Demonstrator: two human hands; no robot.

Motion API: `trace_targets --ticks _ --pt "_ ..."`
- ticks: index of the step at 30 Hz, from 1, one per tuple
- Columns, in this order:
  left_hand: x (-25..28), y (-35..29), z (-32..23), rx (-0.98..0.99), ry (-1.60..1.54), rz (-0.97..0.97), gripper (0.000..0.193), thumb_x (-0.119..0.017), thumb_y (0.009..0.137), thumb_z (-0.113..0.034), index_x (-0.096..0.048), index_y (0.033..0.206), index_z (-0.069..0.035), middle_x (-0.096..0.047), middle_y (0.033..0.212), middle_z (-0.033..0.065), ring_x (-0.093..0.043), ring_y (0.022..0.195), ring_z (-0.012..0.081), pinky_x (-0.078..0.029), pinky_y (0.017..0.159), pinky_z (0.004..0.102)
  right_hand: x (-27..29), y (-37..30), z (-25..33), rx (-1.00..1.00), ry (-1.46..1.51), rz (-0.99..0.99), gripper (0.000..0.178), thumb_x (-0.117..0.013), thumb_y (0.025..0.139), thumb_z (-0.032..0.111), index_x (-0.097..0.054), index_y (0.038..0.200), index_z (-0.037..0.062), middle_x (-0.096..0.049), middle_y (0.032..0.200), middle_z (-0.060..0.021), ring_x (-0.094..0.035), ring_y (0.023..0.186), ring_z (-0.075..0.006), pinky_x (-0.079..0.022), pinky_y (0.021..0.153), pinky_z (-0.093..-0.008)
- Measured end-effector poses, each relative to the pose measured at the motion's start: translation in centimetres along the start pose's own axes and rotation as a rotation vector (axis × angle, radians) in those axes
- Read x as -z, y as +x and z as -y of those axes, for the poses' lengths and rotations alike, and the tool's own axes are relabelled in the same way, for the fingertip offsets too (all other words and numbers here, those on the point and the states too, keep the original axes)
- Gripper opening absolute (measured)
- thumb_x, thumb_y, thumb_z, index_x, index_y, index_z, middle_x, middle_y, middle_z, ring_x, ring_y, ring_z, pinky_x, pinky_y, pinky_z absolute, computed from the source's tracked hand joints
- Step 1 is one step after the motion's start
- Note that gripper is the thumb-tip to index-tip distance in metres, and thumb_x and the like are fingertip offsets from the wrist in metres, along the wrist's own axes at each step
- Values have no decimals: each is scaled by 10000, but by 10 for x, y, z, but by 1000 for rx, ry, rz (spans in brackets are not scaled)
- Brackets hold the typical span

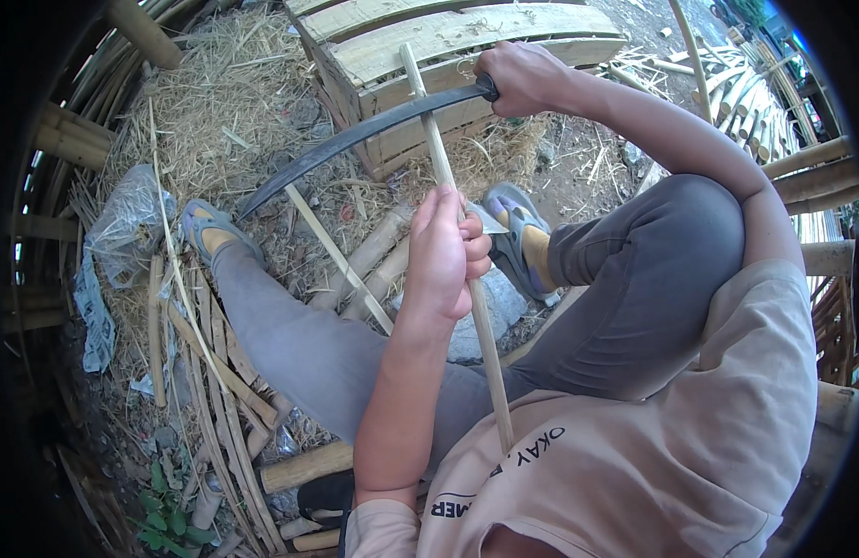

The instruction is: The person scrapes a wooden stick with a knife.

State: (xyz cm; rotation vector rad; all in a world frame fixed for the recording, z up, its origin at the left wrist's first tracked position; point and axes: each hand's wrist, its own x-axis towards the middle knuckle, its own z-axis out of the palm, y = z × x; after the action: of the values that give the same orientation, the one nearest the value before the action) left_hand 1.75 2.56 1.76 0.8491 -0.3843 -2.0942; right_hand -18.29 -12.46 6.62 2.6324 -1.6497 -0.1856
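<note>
My left hand (441, 249) is closed round a pale bamboo strip (485, 339). The strip slants from my shirt front up past the fist, its far end near a wooden slatted crate. My right hand (521, 82) grips the handle end of a long dark blade, a machete (355, 132), which looks curved in this view. Its blade crosses the strip above my left fist, and its tip points left, toward my left foot. Most of the handle is hidden in my right fist. A second strip (332, 251) lies between my legs below the blade.
The slatted wooden crate (467, 37) stands ahead. Dry shavings (220, 70) cover the ground at the left, with a clear plastic bag (127, 223) nearby. Long bamboo strips (220, 418) lie beside my left leg. Cut bamboo pieces (746, 107) are piled at the far right.
</note>
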Motion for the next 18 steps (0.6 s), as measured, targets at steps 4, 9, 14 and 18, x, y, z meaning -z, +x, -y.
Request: trace_targets --ticks 4,9,14,18 --pt "3 -1 -3 -3 -4 7 189 -372 1093 -289 -454 986 -158 -372 652 -69 -269 467 8 -186 377 182 0 4 -2 -7 -2 -55 280 -668 645 131 -698 896 11 -707 805 -212 -703 771 -381 -572 733 -460" --pt "2 -3 -3 -18 4 -19 191 -383 1091 -281 -460 976 -150 -370 650 -72 -269 463 7 -191 374 180 -3 8 -9 -38 -9 -37 261 -668 662 127 -698 893 7 -708 807 -208 -705 751 -364 -578 730 -441" --pt "5 -11 -4 6 17 4 201 -392 1090 -276 -464 952 -149 -372 652 -70 -270 464 6 -196 374 180 4 4 -44 -138 -98 -40 209 -660 671 109 -702 857 24 -712 794 -192 -708 718 -335 -586 715 -434" --pt "3 -17 -3 5 66 40 216 -394 1090 -277 -464 932 -148 -373 654 -66 -276 464 6 -195 376 179 6 -7 -63 -160 -115 -53 194 -659 676 107 -702 840 12 -706 773 -191 -704 710 -335 -582 704 -436"
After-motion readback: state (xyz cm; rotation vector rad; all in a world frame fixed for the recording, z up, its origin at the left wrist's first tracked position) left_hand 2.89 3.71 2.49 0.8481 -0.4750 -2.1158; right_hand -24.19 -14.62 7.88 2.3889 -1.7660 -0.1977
